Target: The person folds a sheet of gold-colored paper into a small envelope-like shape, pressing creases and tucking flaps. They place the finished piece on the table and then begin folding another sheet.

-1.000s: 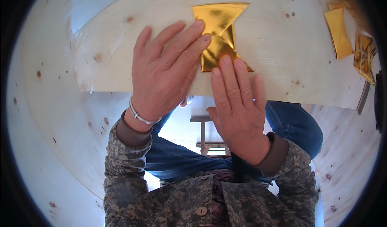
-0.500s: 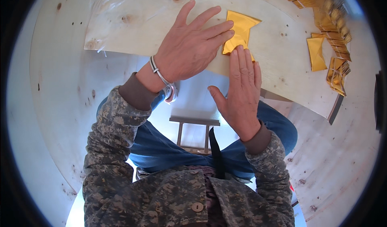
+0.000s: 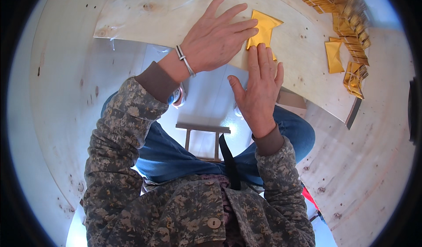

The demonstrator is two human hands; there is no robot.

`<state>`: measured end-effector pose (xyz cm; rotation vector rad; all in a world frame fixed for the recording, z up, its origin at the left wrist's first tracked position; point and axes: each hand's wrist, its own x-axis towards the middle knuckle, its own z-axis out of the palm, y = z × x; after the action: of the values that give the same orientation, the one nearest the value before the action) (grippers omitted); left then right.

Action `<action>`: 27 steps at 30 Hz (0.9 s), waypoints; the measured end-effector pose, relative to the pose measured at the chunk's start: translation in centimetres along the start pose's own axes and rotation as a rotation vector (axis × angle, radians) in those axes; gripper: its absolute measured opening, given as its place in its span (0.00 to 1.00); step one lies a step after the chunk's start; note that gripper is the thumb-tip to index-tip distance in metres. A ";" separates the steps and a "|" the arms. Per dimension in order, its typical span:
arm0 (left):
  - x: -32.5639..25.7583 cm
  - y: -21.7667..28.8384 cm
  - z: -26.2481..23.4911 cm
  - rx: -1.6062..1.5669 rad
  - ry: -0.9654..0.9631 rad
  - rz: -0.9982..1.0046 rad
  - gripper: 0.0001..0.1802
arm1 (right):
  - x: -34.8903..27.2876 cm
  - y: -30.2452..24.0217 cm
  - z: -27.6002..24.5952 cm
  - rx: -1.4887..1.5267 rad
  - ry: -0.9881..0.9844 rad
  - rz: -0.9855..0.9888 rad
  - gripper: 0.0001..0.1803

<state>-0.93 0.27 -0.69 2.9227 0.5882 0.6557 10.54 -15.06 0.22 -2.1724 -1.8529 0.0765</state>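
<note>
A shiny gold foil piece (image 3: 266, 27), creased into a folded shape with a pointed upper right corner, lies on the wooden table. My left hand (image 3: 217, 36) reaches over its left side, fingers spread, with fingertips touching the foil's left edge. From below, my right hand (image 3: 260, 82) lays its outstretched fingers on the foil's lower edge, the thumb apart. Part of the foil's bottom is hidden under those fingertips. Neither hand grips anything.
Toward the right, a folded gold piece (image 3: 334, 57) lies beside a small banded gold bundle (image 3: 354, 80). A long curved row of gold bundles (image 3: 349, 36) runs along the far right. Clear plastic film (image 3: 132, 3) covers the table's left part.
The whole view has shifted slightly. Both hands keep nearly the same flat, spread pose on the gold foil piece, with the right fingers still at its lower edge.
</note>
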 end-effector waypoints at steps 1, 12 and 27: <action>0.0 0.0 0.1 0.001 0.005 0.000 0.19 | 0.0 -0.1 0.0 -0.015 0.002 -0.002 0.45; 0.1 0.2 0.3 0.012 0.022 -0.004 0.19 | 0.0 -0.5 1.0 -0.165 -0.004 0.003 0.43; 0.2 0.0 0.1 0.001 0.019 0.006 0.19 | -0.6 -0.5 0.6 0.003 0.025 0.067 0.48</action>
<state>-0.67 0.34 -0.71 2.9239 0.5819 0.6847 9.82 -15.51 -0.36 -2.2233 -1.7654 0.0652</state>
